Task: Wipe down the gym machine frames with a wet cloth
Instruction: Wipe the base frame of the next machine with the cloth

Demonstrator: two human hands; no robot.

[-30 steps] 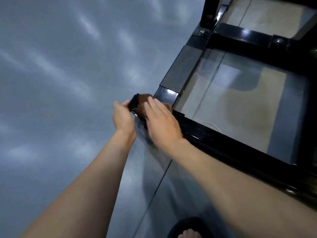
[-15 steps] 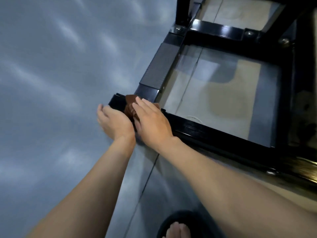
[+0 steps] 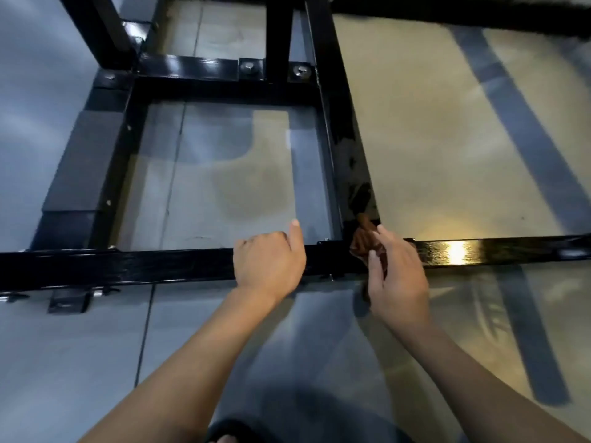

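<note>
Setting: gym floor area. Evidence: glossy black steel machine frame (image 3: pixel 179 265) of bolted square tubing across centre and top of frame; hex bolts (image 3: pixel 248 67) at upper centre; smooth grey-and-tan floor (image 3: pixel 447 129) beneath.

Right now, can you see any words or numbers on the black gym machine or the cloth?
None: no word, number, label or brand can be read anywhere.
The black frame shows only glossy paint and bolts.
The brown cloth under the right hand is plain.
The left hand rests on the bar.
</note>
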